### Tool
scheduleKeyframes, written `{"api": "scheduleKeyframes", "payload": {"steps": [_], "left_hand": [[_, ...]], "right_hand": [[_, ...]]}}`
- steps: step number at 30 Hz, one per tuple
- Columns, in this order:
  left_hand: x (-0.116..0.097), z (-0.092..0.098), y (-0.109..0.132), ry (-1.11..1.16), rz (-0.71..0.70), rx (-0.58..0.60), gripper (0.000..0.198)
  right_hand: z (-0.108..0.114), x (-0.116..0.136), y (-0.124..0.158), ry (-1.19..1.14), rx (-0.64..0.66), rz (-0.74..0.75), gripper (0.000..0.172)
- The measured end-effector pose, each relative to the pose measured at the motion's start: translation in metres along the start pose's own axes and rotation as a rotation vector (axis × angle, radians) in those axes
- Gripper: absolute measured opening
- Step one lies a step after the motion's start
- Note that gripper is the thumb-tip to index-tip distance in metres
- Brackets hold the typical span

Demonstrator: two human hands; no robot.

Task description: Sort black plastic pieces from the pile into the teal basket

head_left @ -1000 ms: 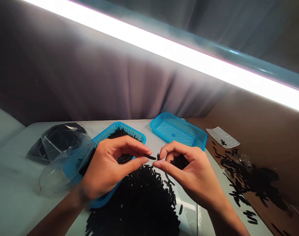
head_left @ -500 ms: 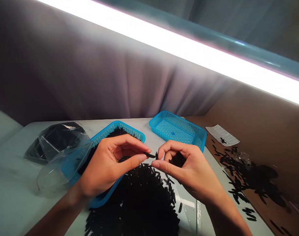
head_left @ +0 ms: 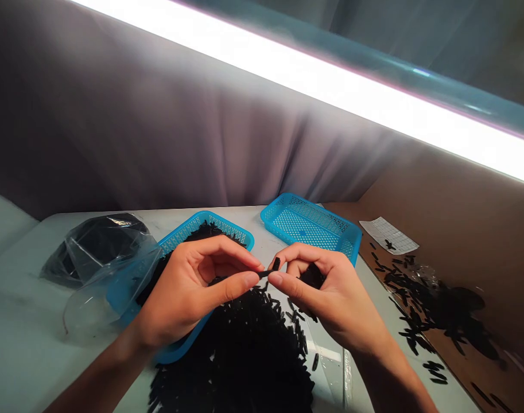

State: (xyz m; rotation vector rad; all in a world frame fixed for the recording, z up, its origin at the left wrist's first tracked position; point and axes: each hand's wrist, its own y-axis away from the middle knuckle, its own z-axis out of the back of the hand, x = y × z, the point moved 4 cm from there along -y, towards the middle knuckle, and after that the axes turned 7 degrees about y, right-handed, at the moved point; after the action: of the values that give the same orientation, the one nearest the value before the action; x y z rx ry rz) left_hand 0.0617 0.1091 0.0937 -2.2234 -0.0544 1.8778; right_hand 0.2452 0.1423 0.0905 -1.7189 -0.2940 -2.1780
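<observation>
My left hand pinches a slim black plastic piece between thumb and fingertips. Opposite it, my right hand grips a second small black piece by thumb and forefinger, its top sticking up. The two pieces meet at the fingertips; whether they are joined I cannot tell. More black pieces sit in the curled right palm. Beneath both hands spreads a large heap of similar black pieces. A blue basket full of them stands partly behind my left hand.
Farther back is a second blue basket with a perforated floor. A clear plastic bag with dark contents lies at left. On the right, loose black pieces and white gridded paper lie near cardboard. A bright tube light crosses overhead.
The fingertips have come closer together. The right-hand piece now tilts and shows more above the fingers, and less of the left-hand piece is exposed.
</observation>
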Motion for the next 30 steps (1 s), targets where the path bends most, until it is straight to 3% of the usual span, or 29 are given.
{"api": "scheduleKeyframes", "payload": {"steps": [6, 11, 16, 19, 30], "left_hand": [[0.007, -0.005, 0.001, 0.003, 0.049, 0.014, 0.012], [0.005, 0.002, -0.001, -0.147, -0.007, -0.093, 0.005], [0.004, -0.001, -0.001, -0.278, -0.062, -0.094, 0.013], [0.002, -0.005, -0.001, -0.356, -0.095, -0.062, 0.006], [-0.005, 0.001, 0.002, -0.371, -0.113, -0.079, 0.004]], "right_hand": [[-0.006, -0.005, -0.002, -0.053, -0.006, -0.028, 0.024], [-0.005, -0.008, -0.007, 0.014, 0.007, -0.02, 0.022], [-0.007, -0.003, -0.002, 0.204, -0.011, 0.075, 0.013], [-0.009, 0.0, 0.003, 0.292, -0.032, 0.131, 0.013], [-0.001, 0.012, 0.012, 0.384, -0.191, 0.255, 0.007]]}}
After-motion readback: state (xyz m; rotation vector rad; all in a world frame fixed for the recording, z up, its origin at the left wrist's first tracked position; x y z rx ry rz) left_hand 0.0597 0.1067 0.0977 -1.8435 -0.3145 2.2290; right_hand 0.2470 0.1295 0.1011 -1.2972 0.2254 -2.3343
